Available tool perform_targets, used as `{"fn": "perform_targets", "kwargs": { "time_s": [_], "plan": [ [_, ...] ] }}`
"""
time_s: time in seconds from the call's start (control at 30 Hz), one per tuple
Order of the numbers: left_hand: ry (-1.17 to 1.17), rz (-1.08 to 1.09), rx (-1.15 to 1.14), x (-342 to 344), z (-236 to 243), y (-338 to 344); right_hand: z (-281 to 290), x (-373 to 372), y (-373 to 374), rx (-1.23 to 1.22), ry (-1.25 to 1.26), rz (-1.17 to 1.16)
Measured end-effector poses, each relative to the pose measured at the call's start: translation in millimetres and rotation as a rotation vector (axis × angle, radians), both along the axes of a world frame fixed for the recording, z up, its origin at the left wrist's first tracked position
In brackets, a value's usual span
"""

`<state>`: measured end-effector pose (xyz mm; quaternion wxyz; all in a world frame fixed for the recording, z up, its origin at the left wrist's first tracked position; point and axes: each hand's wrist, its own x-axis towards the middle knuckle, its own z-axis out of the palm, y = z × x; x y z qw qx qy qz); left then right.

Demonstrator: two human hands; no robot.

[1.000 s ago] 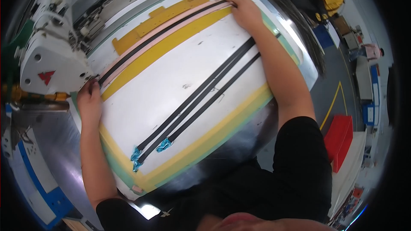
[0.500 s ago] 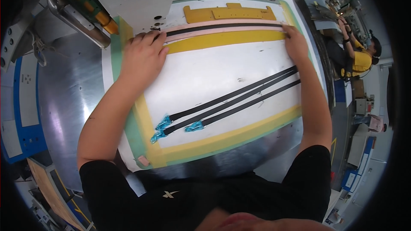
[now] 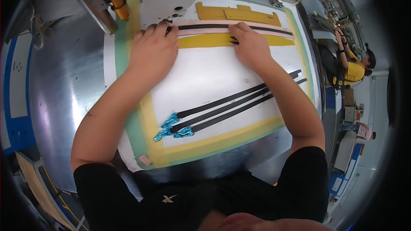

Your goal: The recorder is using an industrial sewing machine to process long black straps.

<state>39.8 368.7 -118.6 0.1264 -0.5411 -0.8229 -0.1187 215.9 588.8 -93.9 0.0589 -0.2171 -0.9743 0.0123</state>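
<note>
A long black strip (image 3: pixel 203 27) lies along a pale pink band (image 3: pixel 214 22) on the white work sheet. My left hand (image 3: pixel 155 53) has its fingers curled together over the strip's left end, beside the grey machine housing. Near the strip's middle, my right hand (image 3: pixel 250 47) rests with bent fingers across the strip and the yellow curved piece (image 3: pixel 197 41) below it. Small dark tips poke out by the right thumb, too little to name. Closer to me, several black straps (image 3: pixel 218 102) lie slantwise, their left ends wrapped in shiny blue film (image 3: pixel 169 120).
A mustard-coloured template (image 3: pixel 252 16) lies beyond the strip. At the far left, a metal tube (image 3: pixel 96 10) and a yellow-tipped tool (image 3: pixel 120 8) overhang the sheet. Yellow and green tape (image 3: pixel 214 149) borders the sheet. Another person in a yellow shirt (image 3: pixel 354 72) works at the right.
My right hand has left the strip's right end and moved left to its middle. The left hand stays at the left end. The whole view has shifted slightly.
</note>
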Motion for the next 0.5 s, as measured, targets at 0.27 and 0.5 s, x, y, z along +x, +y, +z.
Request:
{"fn": "perform_targets", "kwargs": {
  "time_s": [0.27, 0.5],
  "plan": [
    [-0.06, 0.034, 0.002, -0.4, 0.5, 2.6, -11.1, -54.2, -52.6, -0.061, 0.097, 0.232],
    [-0.106, 0.022, 0.046, -5.1, 3.6, -1.9, -18.8, -70.4, -60.4, -0.115, 0.145, 0.336]
  ]
}}
